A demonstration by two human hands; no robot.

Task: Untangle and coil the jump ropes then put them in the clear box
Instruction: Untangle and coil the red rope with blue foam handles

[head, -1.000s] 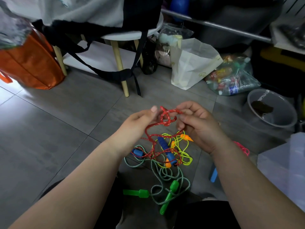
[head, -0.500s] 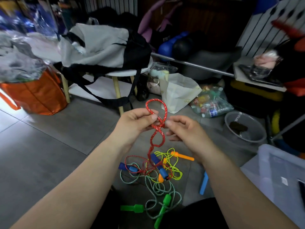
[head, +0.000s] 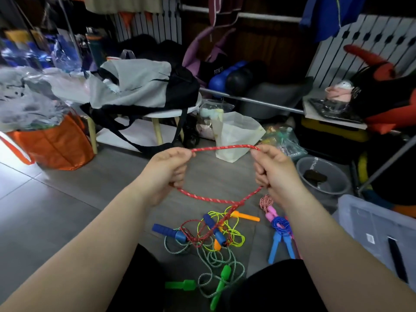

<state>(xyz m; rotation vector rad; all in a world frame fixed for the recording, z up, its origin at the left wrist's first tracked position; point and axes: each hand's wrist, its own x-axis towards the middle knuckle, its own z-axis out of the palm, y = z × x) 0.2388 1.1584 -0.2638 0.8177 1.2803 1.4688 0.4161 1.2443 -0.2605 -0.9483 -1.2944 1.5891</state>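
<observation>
Stretching between both hands, the red speckled braided jump rope [head: 225,147] made a wide loop above the grey tiled floor [head: 56,210]. The left hand [head: 166,170] clenched one side and the right hand [head: 274,170] clenched the other. Its strands crossed below and dropped into the tangled pile of yellow and green ropes [head: 209,242] on the floor. The clear plastic box [head: 369,224] sat at the right.

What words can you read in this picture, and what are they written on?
"FITNESS": white letters on the black bag at the back.
White sticker on the clear box: too small to read.
I can't read any other words.
</observation>
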